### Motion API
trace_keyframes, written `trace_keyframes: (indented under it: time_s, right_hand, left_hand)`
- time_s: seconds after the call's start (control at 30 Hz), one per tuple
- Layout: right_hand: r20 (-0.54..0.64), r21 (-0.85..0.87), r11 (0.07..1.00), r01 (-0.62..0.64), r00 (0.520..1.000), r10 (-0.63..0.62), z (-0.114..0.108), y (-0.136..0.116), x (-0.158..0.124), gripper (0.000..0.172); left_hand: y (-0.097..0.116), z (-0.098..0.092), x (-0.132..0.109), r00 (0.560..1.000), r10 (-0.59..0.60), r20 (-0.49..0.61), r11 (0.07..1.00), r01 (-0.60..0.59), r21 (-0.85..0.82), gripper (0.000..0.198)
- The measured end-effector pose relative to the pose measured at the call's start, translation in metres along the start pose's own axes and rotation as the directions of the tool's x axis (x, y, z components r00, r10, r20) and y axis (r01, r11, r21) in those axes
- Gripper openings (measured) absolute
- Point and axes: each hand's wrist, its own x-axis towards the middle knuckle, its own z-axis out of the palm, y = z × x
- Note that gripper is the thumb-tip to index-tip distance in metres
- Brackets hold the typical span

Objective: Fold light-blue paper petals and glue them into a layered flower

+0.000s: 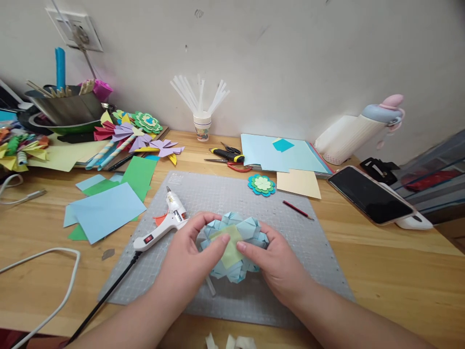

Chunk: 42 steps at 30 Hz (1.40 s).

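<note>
A light blue folded paper flower [250, 228] is held between both hands just over the grey cutting mat [308, 295]. A pale green paper square [232, 257] lies across the middle of its upper face. My left hand [194, 247] grips the flower's left side, thumb pressing on the green square. My right hand [279, 257] holds the right side, its thumb tip at the square's right edge. The other fingers are partly hidden behind the flower. Close to my left hand lies a white hot glue gun [163, 228], nozzle pointing away. A glue stick [210, 286] shows beneath the flower.
A layered green-blue paper flower [261, 185] and a pencil [298, 210] lie on the mat. Coloured paper sheets [109, 208] are at left. Scissors and pliers [227, 155] lie behind the mat. A cup of glue sticks [202, 127], phone [370, 194] and bottle [363, 133] stand around.
</note>
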Motion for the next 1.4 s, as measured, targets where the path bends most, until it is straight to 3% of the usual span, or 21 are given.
trace_keyframes:
  time_s: [0.2, 0.47, 0.77, 0.93, 1.07, 1.17, 1.27, 1.33, 1.4]
  right_hand:
    - [0.002, -0.115, 0.993, -0.009, 1.0, 0.01, 0.002, 0.0, -0.002, 0.026]
    - [0.069, -0.13, 0.991, 0.024, 0.998, -0.015, 0.001, 0.0, -0.002, 0.022]
    - [0.088, -0.165, 0.986, 0.007, 0.996, 0.008, 0.0, 0.0, -0.001, 0.018]
    - [0.057, -0.113, 0.994, -0.008, 0.998, 0.014, -0.001, -0.001, 0.002, 0.03]
    - [-0.033, -0.021, 0.998, 0.056, 0.998, -0.057, -0.002, -0.002, 0.005, 0.04]
    - [-0.111, -0.001, 0.993, 0.115, 0.987, -0.114, -0.004, -0.004, 0.007, 0.04]
    - [-0.138, 0.009, 0.989, 0.148, 0.98, -0.146, -0.006, -0.007, 0.008, 0.038]
    - [-0.121, 0.04, 0.986, 0.163, 0.98, -0.157, -0.007, -0.009, 0.008, 0.038]
    - [-0.083, 0.074, 0.984, 0.16, 0.985, -0.154, -0.007, -0.01, 0.008, 0.04]
  left_hand:
    - [-0.002, 0.001, 0.004, 1.0, -0.02, 0.021, 1.0, 0.02, -0.002, 0.023]
    - [-0.002, -0.001, 0.003, 0.992, -0.047, 0.118, 0.997, 0.054, -0.05, 0.019]
    - [-0.005, -0.003, 0.005, 0.995, 0.001, 0.101, 1.0, -0.003, 0.016, 0.016]
    - [-0.008, -0.005, 0.005, 0.992, -0.1, 0.073, 0.986, 0.109, -0.126, 0.022]
    - [-0.012, -0.006, 0.008, 0.982, -0.174, 0.073, 0.963, 0.185, -0.195, 0.028]
    - [-0.014, -0.005, 0.008, 0.984, -0.128, 0.125, 0.987, 0.139, -0.08, 0.025]
    - [-0.016, -0.006, 0.006, 0.997, 0.002, 0.071, 0.998, -0.007, 0.068, 0.023]
    - [-0.016, -0.007, 0.005, 0.998, 0.063, 0.027, 0.995, -0.065, 0.082, 0.023]
    - [-0.016, -0.008, 0.004, 0.999, 0.047, 0.005, 0.999, -0.047, 0.021, 0.024]
